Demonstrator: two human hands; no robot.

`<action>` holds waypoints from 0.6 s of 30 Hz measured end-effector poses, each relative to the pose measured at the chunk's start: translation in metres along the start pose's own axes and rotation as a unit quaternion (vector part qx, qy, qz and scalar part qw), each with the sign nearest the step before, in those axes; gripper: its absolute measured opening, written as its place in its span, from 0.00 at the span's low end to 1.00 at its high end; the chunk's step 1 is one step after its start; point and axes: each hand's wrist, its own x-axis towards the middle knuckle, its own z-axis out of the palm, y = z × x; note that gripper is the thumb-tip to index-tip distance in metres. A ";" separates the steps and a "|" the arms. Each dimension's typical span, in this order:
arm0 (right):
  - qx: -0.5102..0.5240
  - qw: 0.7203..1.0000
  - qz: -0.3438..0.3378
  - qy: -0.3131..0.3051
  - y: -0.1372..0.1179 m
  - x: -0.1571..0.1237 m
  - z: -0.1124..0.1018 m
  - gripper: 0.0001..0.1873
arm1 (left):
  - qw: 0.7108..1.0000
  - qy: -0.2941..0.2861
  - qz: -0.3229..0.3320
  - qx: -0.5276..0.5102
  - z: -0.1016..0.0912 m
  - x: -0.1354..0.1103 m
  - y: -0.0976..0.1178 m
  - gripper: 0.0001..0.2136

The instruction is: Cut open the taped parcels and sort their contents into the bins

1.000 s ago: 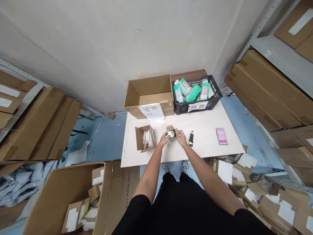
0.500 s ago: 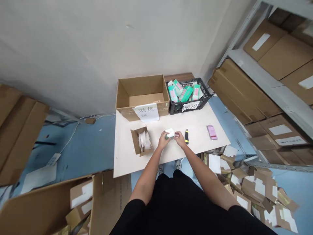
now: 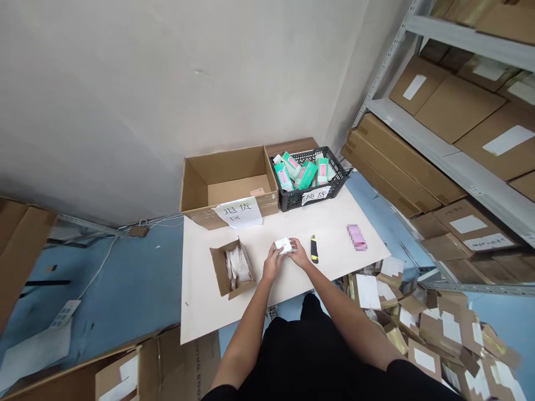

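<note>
Between both hands is a small white box [image 3: 283, 245], held just above the white table [image 3: 200, 312]. My left hand [image 3: 272, 263] grips its left side, and my right hand [image 3: 299, 254] has its fingers on the right side. A black and yellow box cutter [image 3: 314, 249] lies on the table to the right of my right hand. Left of my hands stands a small opened carton [image 3: 220, 273] with crumpled pale wrapping [image 3: 238, 266] inside. What the small box contains cannot be seen.
Behind stand a large open cardboard box [image 3: 200, 216] with a handwritten paper sign [image 3: 241, 213] and a black plastic basket [image 3: 288, 201] of green and pink packages [image 3: 308, 175]. A blurred pink item [image 3: 356, 238] lies at right. Shelves [image 3: 443, 159] and piled cartons [image 3: 434, 328] flank the table.
The camera view has tilted up and shifted right, so the table appears lower and further left. The small box stays in both hands, its white face now turned more upward.
</note>
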 end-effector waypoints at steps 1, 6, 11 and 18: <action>0.018 1.000 0.006 -0.016 0.002 0.004 -0.001 0.33 | 1.000 0.006 -0.005 0.000 0.002 -0.001 0.001 0.16; 0.054 0.994 0.013 -0.097 0.007 0.021 -0.012 0.28 | 0.996 0.071 -0.055 0.006 0.013 -0.003 0.012 0.17; -0.020 0.990 -0.027 -0.136 -0.001 0.025 -0.019 0.29 | 0.986 0.126 -0.108 0.028 0.018 -0.002 0.026 0.17; -0.158 0.967 -0.142 -0.140 -0.017 0.017 -0.021 0.20 | 0.986 0.141 -0.089 0.006 0.022 -0.012 0.028 0.19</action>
